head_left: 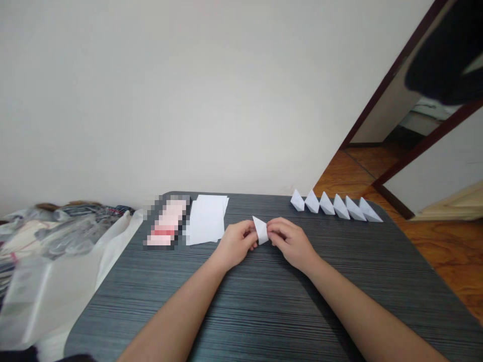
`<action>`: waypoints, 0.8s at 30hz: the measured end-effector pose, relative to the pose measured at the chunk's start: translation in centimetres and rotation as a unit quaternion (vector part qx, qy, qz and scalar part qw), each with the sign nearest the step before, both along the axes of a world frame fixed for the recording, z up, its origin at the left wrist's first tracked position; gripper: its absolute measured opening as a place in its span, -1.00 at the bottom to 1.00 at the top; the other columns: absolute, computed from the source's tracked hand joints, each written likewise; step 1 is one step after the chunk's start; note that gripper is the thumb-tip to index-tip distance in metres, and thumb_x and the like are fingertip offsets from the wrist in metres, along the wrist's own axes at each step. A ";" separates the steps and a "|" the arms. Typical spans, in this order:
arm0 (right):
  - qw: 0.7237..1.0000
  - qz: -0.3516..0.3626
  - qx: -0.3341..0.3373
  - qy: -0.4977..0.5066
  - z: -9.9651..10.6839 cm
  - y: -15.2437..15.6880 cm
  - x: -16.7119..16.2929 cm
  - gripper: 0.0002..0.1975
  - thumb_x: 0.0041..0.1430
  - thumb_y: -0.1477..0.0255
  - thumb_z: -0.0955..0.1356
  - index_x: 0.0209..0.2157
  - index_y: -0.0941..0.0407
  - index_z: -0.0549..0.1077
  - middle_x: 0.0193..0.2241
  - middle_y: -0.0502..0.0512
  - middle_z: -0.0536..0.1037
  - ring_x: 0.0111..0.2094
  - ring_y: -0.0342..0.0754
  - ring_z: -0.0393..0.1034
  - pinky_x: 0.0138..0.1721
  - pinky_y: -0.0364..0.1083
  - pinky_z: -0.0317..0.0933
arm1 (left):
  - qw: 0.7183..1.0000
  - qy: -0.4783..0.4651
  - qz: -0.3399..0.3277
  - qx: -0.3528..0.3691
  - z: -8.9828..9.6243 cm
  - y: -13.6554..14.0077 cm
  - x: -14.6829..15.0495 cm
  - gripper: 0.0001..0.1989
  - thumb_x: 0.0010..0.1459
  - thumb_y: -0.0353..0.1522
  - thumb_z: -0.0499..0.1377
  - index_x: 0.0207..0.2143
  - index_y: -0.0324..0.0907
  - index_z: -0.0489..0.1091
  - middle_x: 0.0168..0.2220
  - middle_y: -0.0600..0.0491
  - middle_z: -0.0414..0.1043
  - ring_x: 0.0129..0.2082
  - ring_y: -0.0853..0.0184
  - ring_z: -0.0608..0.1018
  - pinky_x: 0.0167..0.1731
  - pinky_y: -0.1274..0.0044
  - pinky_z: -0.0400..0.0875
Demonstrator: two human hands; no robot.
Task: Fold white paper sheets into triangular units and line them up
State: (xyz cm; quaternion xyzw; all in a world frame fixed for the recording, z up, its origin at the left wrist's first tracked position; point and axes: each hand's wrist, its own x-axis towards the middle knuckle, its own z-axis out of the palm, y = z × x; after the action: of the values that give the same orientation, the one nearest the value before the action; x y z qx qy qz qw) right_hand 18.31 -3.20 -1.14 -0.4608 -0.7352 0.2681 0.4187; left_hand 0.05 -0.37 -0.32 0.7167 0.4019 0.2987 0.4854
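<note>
Between my two hands is a small white folded paper boat [261, 231], its pointed tip standing up. My left hand [237, 242] pinches its left side, fingers closed. On the other side my right hand [290, 240] grips its edge between thumb and fingers. The fingertips cover part of the folds. Several similar folded paper boats [326, 203] stand in a row at the table's far right. A stack of white paper sheets [206, 219] lies left of my hands, its edges slightly uneven.
The dark wood-grained table [256, 311] has rounded corners and stands by a pale wall [211, 90]. A blurred-out flat object [168, 221] lies left of the sheets. Plastic-wrapped bundles [60, 251] are heaped beyond the left edge. Wooden floor [449, 251] and a doorway are at right.
</note>
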 end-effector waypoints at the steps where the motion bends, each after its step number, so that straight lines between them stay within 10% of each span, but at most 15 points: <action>1: 1.000 -0.005 -0.003 0.000 0.0 0.0 0.0 -0.85 0.16 0.56 0.25 -0.37 0.11 0.44 -0.28 0.11 0.44 -0.22 -0.05 0.36 -0.21 -0.09 0.24 | 1.000 -0.003 -0.003 -0.001 0.0 0.0 0.0 -0.82 0.13 -0.36 0.02 -0.30 -0.22 0.38 -0.56 0.14 0.34 -0.58 0.46 0.41 -0.53 0.63 0.31; 15: 1.000 0.003 -0.005 -0.009 0.5 -0.2 0.0 -0.84 0.15 0.55 0.26 -0.32 0.11 0.47 -0.27 0.10 0.45 -0.24 -0.07 0.37 -0.24 -0.11 0.24 | 0.999 -0.005 0.014 0.040 -0.4 0.1 -0.1 -0.77 0.16 -0.41 0.01 -0.17 -0.17 0.39 -0.51 0.13 0.37 -0.53 0.45 0.40 -0.49 0.61 0.28; 24: 0.999 -0.034 -0.030 0.025 -0.3 -0.4 0.2 -0.84 0.22 0.44 0.22 -0.23 0.12 0.39 -0.38 0.08 0.46 -0.51 -0.15 0.36 -0.45 -0.14 0.27 | 0.968 0.088 0.034 0.234 0.0 0.6 -0.7 -0.82 0.21 -0.40 0.00 -0.27 -0.17 0.40 -0.31 0.04 0.44 -0.28 0.34 0.39 -0.22 0.47 0.26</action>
State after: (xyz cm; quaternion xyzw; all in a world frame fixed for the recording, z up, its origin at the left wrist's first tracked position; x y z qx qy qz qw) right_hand 18.52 -3.58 -1.46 -0.4909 -0.7002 0.2867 0.4320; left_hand -0.69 0.27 -0.30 0.8195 0.3862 0.3368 0.2566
